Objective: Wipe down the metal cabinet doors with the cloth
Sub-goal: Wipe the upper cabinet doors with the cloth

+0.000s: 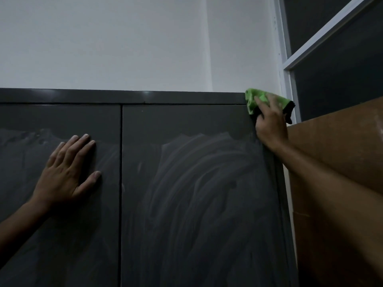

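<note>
A dark grey metal cabinet fills the lower view, with a left door (31, 235) and a right door (196, 193) split by a narrow vertical gap. Pale wipe streaks cover both doors below a darker band near the top. My left hand (68, 170) lies flat on the left door with fingers straight and spread. My right hand (269, 123) presses a green cloth (253, 98) with a dark underside against the cabinet's top right corner, at the right door's upper edge. Whether its fingers curl round the cloth I cannot tell.
A white wall (124, 42) rises behind the cabinet's top rail (103, 97). A tall brown cardboard box (342, 154) stands close against the cabinet's right side. Above it is a white-framed dark panel (331, 83).
</note>
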